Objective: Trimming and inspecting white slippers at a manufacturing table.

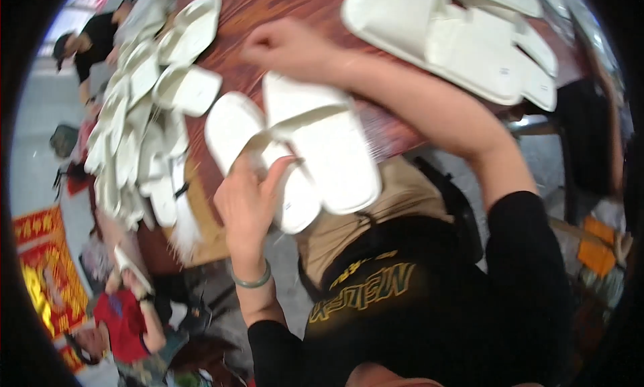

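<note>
Two white slippers lie side by side at the table's near edge, the left slipper [231,122] partly against the right slipper [339,162]. My left hand [247,202], with a bangle at the wrist, grips the left slipper, its fingers reaching in under the strap and its thumb held out over the insole. My right arm crosses above the pair. Beyond the right slipper's toe, my right hand [288,48] is in the air over the table, curled and smeared by motion; whether it holds anything is not visible.
Several white slippers [137,112] are heaped on the left of the reddish wooden table [245,11], by a white brush [184,229]. More slippers [463,48] lie stacked at the right. A person in red [124,326] handles a slipper at lower left; another person [94,45] stands far left.
</note>
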### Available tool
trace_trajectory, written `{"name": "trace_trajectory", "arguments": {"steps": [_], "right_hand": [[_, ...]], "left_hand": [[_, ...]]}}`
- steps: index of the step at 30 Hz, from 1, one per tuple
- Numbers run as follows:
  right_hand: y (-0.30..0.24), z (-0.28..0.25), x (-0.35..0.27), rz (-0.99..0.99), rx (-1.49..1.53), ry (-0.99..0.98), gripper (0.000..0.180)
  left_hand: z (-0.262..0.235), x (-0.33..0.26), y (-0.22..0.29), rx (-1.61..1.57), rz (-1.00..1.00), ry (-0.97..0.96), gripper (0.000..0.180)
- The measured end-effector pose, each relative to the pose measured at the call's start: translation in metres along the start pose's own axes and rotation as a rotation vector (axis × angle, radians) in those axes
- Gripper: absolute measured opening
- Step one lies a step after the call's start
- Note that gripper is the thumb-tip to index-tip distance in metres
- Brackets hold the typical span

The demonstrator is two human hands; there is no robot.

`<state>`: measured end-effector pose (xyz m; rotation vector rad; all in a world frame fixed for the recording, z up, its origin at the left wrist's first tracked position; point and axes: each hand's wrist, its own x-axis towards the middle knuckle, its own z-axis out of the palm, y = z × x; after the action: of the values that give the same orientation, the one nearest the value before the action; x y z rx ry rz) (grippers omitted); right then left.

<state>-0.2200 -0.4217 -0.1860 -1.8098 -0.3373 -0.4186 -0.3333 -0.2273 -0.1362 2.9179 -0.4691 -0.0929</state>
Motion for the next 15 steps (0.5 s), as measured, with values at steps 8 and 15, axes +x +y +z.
{"name": "trace_trajectory", "arguments": {"steps": [8, 15], "right_hand": [[0.002, -0.003, -0.016, -0.128, -0.019, 0.185, 0.016], [-0.004, -0.020, -0.002, -0.115, -0.108, 0.289, 0.015]], "left_hand": [[0.041, 0.051, 0.020, -0.143, 0.111, 0.126, 0.034], [0.047, 0.049, 0.002, -0.374, 0.106, 0.215, 0.016]]}}
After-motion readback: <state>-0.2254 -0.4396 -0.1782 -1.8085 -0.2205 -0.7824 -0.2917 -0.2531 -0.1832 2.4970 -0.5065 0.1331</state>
